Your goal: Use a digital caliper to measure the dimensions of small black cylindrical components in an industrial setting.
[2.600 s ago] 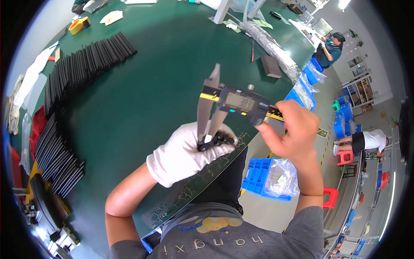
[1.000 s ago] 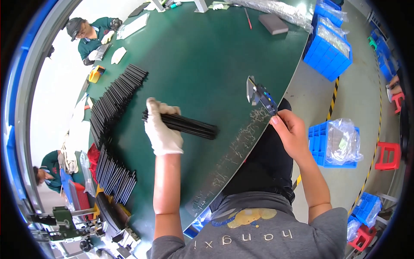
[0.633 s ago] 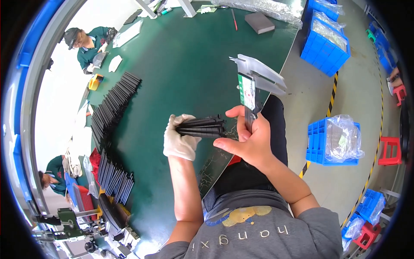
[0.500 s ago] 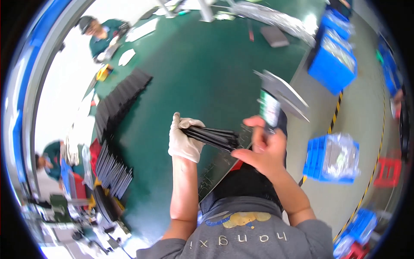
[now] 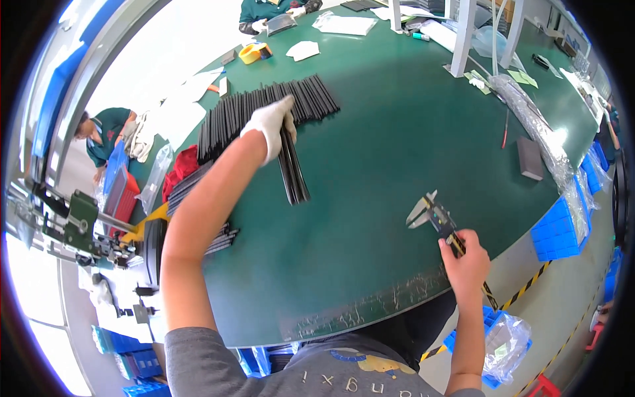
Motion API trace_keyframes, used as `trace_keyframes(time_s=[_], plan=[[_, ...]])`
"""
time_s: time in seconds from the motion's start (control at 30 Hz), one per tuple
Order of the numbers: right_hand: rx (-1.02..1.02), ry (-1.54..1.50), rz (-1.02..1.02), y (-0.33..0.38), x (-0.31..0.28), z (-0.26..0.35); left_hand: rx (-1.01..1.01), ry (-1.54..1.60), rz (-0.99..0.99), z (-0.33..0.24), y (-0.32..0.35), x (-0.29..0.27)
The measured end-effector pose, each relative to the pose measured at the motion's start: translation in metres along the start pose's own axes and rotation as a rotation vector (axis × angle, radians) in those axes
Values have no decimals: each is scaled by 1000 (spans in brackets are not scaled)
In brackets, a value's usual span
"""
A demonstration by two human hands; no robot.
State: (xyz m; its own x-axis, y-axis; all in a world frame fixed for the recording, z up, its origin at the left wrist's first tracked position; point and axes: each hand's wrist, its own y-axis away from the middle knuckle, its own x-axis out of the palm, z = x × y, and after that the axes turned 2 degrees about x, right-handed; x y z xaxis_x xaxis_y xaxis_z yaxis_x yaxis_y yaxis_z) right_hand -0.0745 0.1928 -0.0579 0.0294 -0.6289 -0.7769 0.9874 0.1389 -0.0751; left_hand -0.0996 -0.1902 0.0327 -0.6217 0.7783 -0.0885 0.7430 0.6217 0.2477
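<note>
A person stands at the near edge of a wide green table (image 5: pixel 397 165). The gloved left hand (image 5: pixel 270 124) reaches far across, fingers clenched around a small bundle of black rods (image 5: pixel 293 169) whose free ends point back toward the person. The bundle lies at the near side of a long row of rods (image 5: pixel 264 109) fanned across the far left. The bare right hand (image 5: pixel 465 261) grips a caliper (image 5: pixel 433 217) by its body, low over the table near the right edge, its tips pointing left.

Judging by the layout, the gripped bundle looks measured and on its way to the row; more rods (image 5: pixel 221 238) wait at the left edge. The middle of the table is open; clutter keeps to the far and right edges.
</note>
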Motion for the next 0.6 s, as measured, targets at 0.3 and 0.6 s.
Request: trace_keyframes(time_s=[0.3,0.6], plan=[[-108,129,-166,13,15,-7,97,-677,-385,5,-235,-15],[-45,153,-130,17,16,0,59,-1339,-478,7,-222,1]])
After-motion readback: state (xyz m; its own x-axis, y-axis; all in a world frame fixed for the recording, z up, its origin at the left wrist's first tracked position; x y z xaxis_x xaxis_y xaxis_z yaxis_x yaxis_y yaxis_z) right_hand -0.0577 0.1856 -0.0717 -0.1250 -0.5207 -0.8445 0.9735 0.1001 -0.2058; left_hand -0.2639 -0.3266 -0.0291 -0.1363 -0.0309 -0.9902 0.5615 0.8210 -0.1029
